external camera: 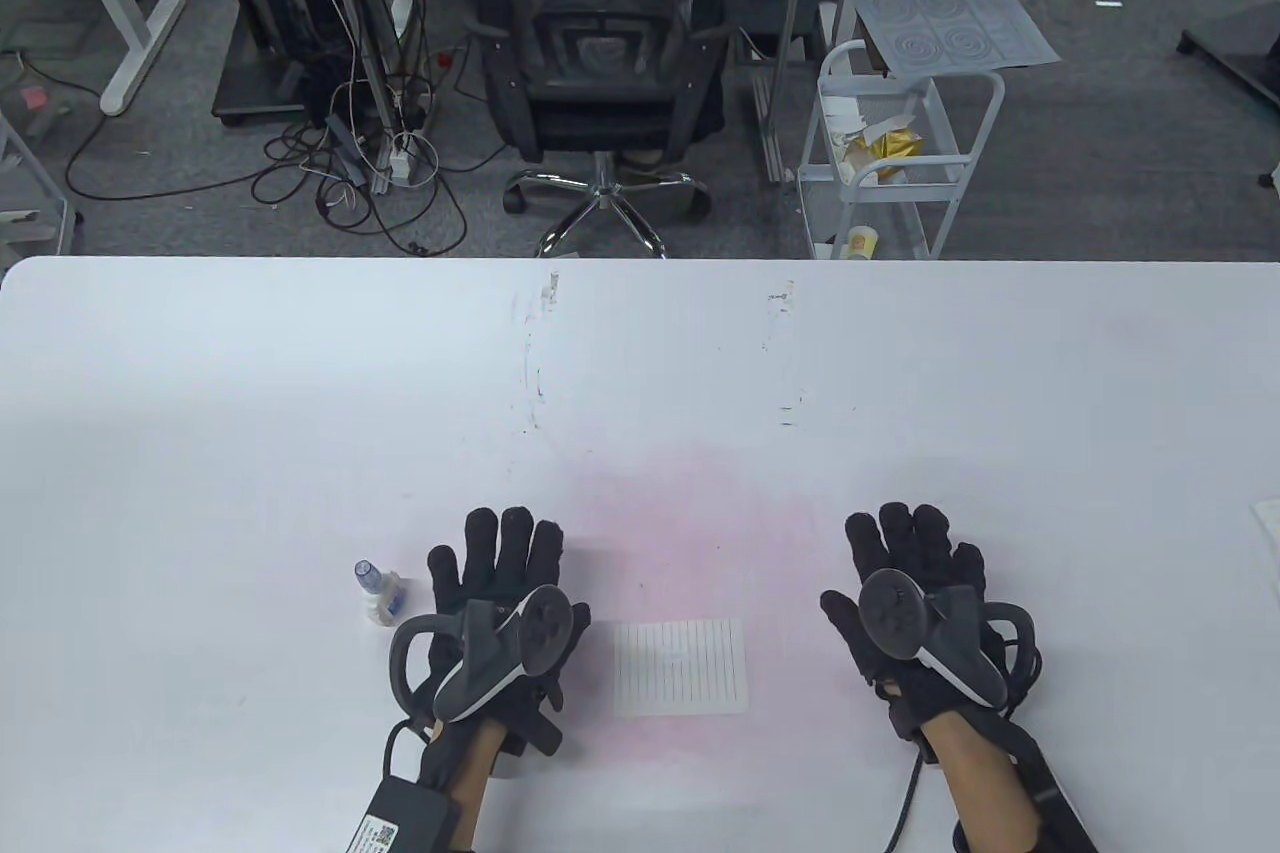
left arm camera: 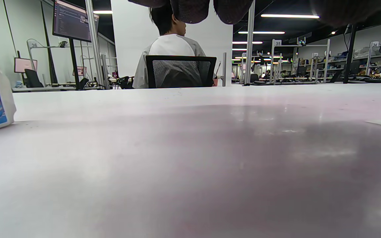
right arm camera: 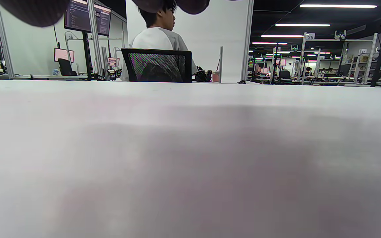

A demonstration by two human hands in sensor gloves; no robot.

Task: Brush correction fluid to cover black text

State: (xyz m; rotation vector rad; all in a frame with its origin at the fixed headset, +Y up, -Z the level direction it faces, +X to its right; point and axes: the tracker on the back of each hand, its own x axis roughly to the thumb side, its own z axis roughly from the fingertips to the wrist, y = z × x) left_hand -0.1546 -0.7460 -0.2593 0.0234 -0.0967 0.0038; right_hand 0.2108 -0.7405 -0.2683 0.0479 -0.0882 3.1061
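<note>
Both hands, left (external camera: 500,608) and right (external camera: 915,608), rest flat, fingers spread, holding nothing; first steady the bottle (external camera: 380,593) upright near the table's (external camera: 200,393) front edge, beside the paper (external camera: 680,666).

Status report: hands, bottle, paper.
Both hands, left hand and right hand, flat, holding nothing. Correction fluid bottle capped, untouched. Lined paper between hands, unobstructed.

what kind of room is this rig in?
Likely an open-plan lab or data-collection office: numbered workstation frames in rows under strip lights, a person seated at a monitor, and a mesh office chair beyond the white table.
</note>
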